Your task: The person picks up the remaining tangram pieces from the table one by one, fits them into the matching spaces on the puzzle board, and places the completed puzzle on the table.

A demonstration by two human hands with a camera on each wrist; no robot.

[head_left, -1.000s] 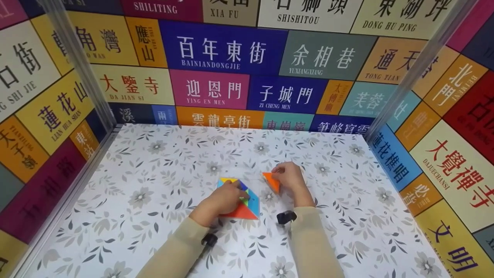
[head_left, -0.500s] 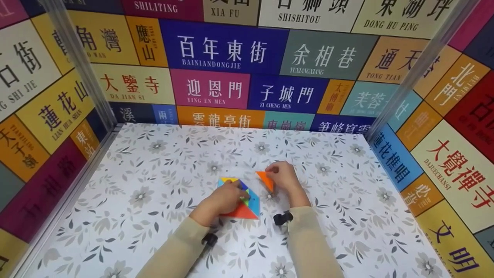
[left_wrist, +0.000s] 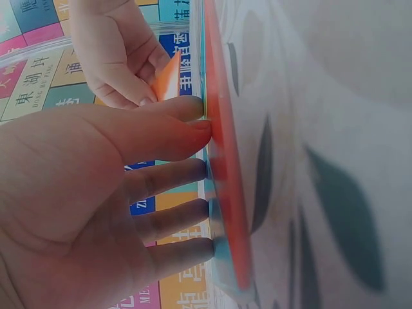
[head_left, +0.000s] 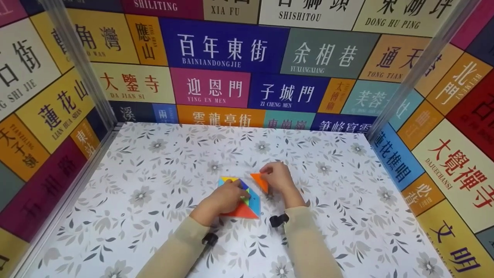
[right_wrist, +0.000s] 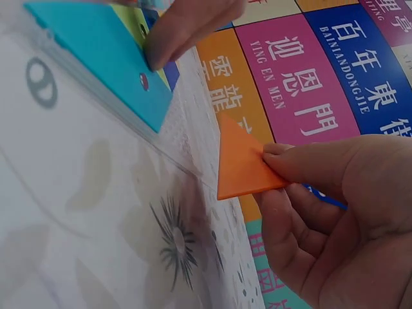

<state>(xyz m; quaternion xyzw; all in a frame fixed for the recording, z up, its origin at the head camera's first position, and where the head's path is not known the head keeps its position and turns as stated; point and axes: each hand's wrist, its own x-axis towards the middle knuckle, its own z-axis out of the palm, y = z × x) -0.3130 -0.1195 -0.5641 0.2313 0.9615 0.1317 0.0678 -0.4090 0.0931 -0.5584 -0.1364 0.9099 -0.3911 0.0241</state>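
Note:
Flat tangram pieces lie fitted together on the table, with a red triangle (head_left: pixel 244 213) in front, a blue piece (head_left: pixel 254 202) along the right, and yellow, purple and green partly covered. My left hand (head_left: pixel 227 197) rests its fingertips on them; in the left wrist view the fingers (left_wrist: pixel 170 212) are extended and meet the pieces. To the upper right, my right hand (head_left: pixel 278 178) pinches an orange triangle (right_wrist: pixel 244 164) between thumb and fingers by one edge. The triangle is held up off the table, a short gap from the slanted right side of the fitted pieces.
A white tablecloth (head_left: pixel 162 231) with grey flowers and leaves covers the table. Colourful panels with printed characters (head_left: pixel 224 46) wall in the back and both sides. A black band with a small device (head_left: pixel 278 221) sits on each wrist.
My right hand has carried the orange triangle leftward, closer to the fitted tangram pieces. My left hand has stayed in place on them.

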